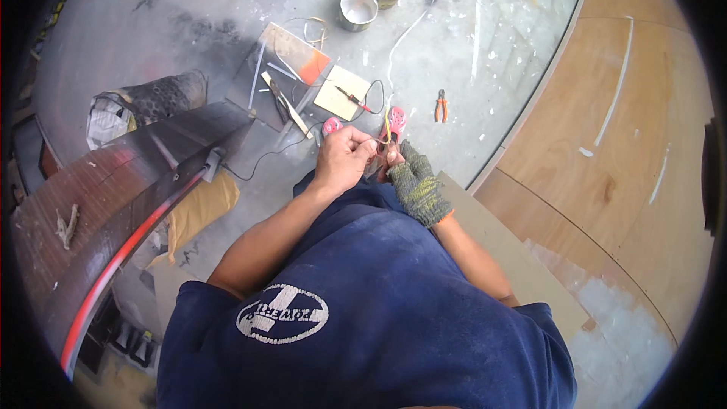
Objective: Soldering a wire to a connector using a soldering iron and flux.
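Observation:
My left hand (347,159) is bare, its thumb and fingertips pinched together on a thin wire. My right hand (416,185) wears a grey-green knitted glove with bare fingertips and is closed on the same wire close beside it. The wire (389,125) shows yellowish just above my fingers and joins a white cable (409,30) that runs away up the floor. Exactly how the wire ends lie between the fingertips is too small to tell. Both hands are held in front of my body, above pink clogs (397,120).
Orange-handled pliers (441,108) lie on the floor at right. A red-and-black pen-shaped tool (354,99) rests on a pale board (333,106). Dark-handled pliers (277,95) lie left of it. Two paint tins (357,21) stand farther off. Large curved wooden panels (598,106) flank the right side.

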Tool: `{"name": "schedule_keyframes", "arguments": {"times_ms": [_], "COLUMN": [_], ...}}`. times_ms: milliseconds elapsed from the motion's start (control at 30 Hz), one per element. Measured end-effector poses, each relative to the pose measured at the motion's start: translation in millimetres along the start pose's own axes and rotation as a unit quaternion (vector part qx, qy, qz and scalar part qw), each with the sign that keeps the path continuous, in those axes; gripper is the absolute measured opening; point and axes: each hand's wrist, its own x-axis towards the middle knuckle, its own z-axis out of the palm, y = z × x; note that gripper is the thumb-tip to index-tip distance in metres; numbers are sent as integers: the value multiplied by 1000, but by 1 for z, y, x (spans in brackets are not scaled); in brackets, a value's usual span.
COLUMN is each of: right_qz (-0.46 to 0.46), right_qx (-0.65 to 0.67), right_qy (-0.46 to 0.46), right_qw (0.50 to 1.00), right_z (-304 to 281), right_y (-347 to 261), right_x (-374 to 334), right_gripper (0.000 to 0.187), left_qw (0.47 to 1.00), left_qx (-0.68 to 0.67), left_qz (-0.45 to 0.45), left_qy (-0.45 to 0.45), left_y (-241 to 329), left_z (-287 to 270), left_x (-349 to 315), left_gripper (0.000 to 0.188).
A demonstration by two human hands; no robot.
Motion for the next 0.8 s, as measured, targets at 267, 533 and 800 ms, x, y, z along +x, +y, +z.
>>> {"name": "schedule_keyframes", "arguments": {"times_ms": [267, 533, 800], "right_qz": [56, 57, -11], "right_qx": [100, 0, -32], "right_qy": [63, 101, 131], "right_qw": [991, 993, 991], "right_z": [6, 7, 15], "right_y": [-4, 0, 24], "right_x": [0, -1, 7], "right_gripper": [28, 29, 19], "left_qw": [999, 996, 999], "left_qx": [40, -78, 7], "left_qz": [15, -30, -33], "left_qy": [28, 15, 24], "left_y": [-4, 11, 5], "left_z": [5, 14, 29], "left_x": [12, 7, 10], "left_gripper": [9, 12, 7]}}
